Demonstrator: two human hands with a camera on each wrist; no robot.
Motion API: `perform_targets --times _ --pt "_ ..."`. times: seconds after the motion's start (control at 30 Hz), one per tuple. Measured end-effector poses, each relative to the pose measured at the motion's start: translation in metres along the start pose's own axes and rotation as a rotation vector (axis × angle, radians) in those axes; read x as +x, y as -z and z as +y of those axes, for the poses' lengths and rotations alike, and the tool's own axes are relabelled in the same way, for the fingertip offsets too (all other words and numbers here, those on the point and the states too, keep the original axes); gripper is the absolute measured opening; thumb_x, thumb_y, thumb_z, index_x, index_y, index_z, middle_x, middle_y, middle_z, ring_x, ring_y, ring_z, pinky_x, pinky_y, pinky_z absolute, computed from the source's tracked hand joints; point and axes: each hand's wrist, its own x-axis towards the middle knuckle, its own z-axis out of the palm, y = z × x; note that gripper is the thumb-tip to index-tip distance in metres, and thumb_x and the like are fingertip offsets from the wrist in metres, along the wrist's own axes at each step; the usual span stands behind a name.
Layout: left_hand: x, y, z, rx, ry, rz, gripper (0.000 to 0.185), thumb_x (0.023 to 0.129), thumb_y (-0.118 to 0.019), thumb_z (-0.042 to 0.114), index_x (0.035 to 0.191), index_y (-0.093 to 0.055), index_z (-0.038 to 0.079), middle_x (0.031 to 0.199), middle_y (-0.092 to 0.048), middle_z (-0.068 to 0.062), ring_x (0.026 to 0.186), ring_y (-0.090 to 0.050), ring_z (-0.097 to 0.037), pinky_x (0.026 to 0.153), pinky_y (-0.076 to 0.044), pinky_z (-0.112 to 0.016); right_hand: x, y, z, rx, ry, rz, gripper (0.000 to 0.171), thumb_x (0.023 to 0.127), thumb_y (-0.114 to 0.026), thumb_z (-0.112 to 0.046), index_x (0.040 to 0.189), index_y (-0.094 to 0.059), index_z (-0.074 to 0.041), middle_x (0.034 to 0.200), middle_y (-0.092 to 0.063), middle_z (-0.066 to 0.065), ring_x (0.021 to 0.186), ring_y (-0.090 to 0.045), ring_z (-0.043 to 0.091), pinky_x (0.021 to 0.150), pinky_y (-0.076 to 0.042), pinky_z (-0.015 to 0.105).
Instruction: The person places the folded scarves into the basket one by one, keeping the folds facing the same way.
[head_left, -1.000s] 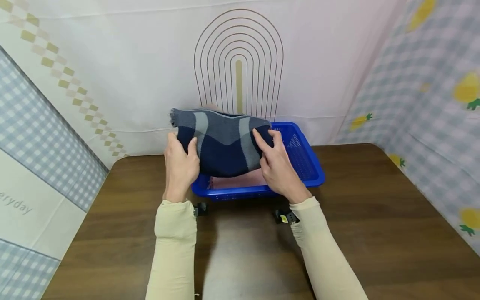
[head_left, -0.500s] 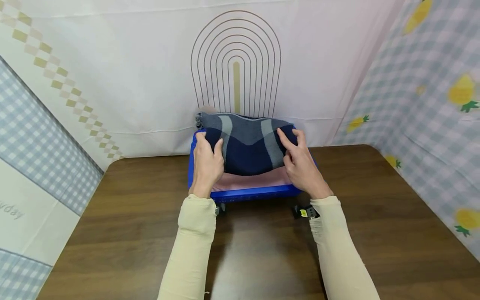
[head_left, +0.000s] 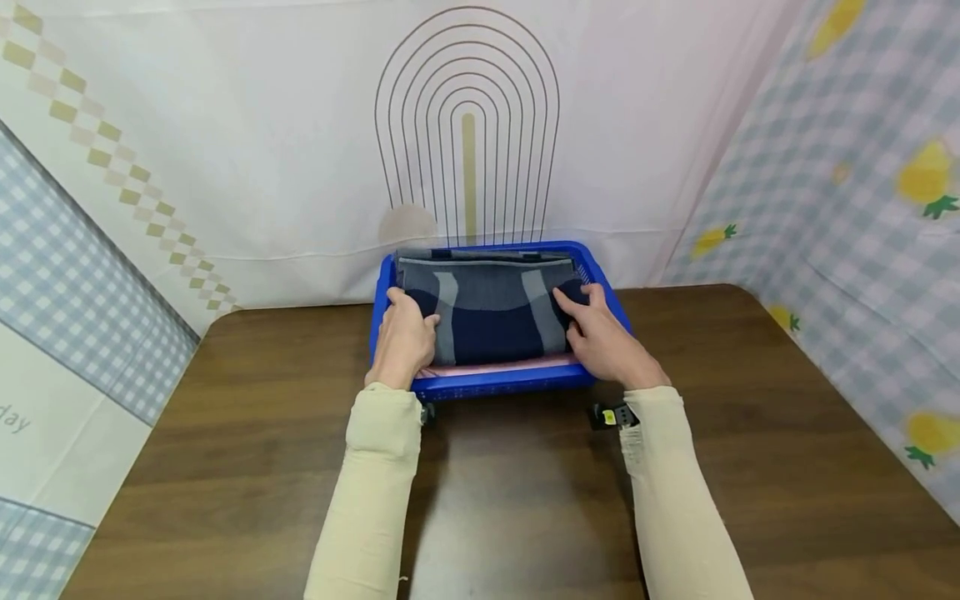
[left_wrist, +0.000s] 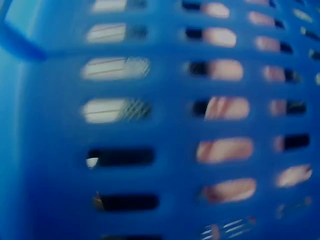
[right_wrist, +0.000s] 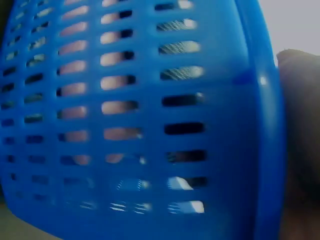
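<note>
Folded scarf (head_left: pixel 487 304) lies in the blue basket (head_left: pixel 495 385), on top of a pink cloth (head_left: pixel 501 365) whose near edge shows as a thin strip just inside the front rim. Scarf is navy with grey bands. Its long axis runs left to right, parallel to the basket's front rim and to the tabletop's near edge; short ends point toward the left and right basket walls. It fills most of the basket's width.

Left hand (head_left: pixel 403 340): at the scarf's left end, fingers curled round the edge, thumb on top of the cloth. Holding the scarf. Wrist rests over the front left corner of the basket.

Right hand (head_left: pixel 606 343): at the scarf's right end, thumb and forefinger pinching the cloth from above, the other fingers bent alongside. Holding the scarf. Both forearms in cream sleeves (head_left: pixel 375 492) come in from the near edge, roughly parallel.

Basket sits on the brown wooden tabletop (head_left: pixel 750 450), at its far edge, against the white backdrop (head_left: pixel 262 125) with an arch line drawing. Checked cloth walls at left and right.

Left wrist view: blurred, filled by the slotted basket wall (left_wrist: pixel 160 125) at close range; pink shows through the slots. The hand is not seen here.

Right wrist view: the same, slotted wall (right_wrist: pixel 130 120) and rim, pink behind the slots. Dark blurred shape at the right edge, cannot tell what it is.
</note>
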Motion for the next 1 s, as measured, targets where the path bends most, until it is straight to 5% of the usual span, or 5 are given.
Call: perform_targets --times 0.2,0.43,0.7,0.87,1.0 --pt "-0.009 0.010 0.005 0.164 0.069 -0.040 0.076 0.107 -0.051 0.027 0.160 -0.003 0.002 0.131 -0.061 -0.031 0.117 -0.062 -0.047 0.099 -0.051 -0.055 -0.004 0.008 -0.004 -0.075 -0.054 -0.040 0.056 0.105 -0.043 -0.009 0.160 -0.033 -0.008 0.137 -0.043 0.024 0.093 -0.046 0.027 0.073 -0.042 0.037" --pt "-0.019 0.025 0.008 0.272 0.029 -0.024 0.048 0.107 -0.048 0.023 0.146 -0.033 0.000 0.127 -0.064 -0.030 0.112 -0.065 -0.048 0.092 -0.053 -0.058 -0.008 0.020 -0.008 -0.050 -0.135 0.009 0.048 0.101 -0.043 -0.008 0.148 -0.052 -0.004 0.125 -0.054 0.021 0.067 -0.049 0.024 0.063 -0.043 0.036" --pt "-0.026 0.026 0.008 0.338 -0.036 -0.069 0.051 0.098 -0.052 0.001 0.147 -0.039 0.000 0.137 -0.053 -0.036 0.118 -0.060 -0.051 0.097 -0.051 -0.060 -0.011 0.018 -0.010 -0.117 -0.207 -0.023 0.043 0.100 -0.052 -0.005 0.142 -0.057 0.003 0.150 -0.047 0.028 0.115 -0.049 0.037 0.085 -0.050 0.044" --pt "-0.031 0.019 0.010 0.360 -0.144 -0.082 0.055 0.095 -0.055 -0.007 0.148 -0.040 -0.003 0.156 -0.023 -0.035 0.145 -0.032 -0.048 0.108 -0.046 -0.056 -0.013 0.012 -0.017 -0.175 -0.206 0.067 0.042 0.096 -0.063 -0.003 0.136 -0.060 0.006 0.143 -0.048 0.030 0.127 -0.045 0.042 0.105 -0.047 0.057" --pt "-0.027 0.014 0.006 0.395 -0.201 -0.269 0.062 0.105 -0.054 0.012 0.159 -0.027 -0.001 0.170 0.003 -0.025 0.160 0.001 -0.038 0.126 -0.021 -0.052 -0.012 0.007 -0.022 -0.209 -0.140 0.092 0.044 0.097 -0.068 -0.012 0.138 -0.061 0.002 0.146 -0.043 0.027 0.137 -0.036 0.044 0.112 -0.040 0.059"
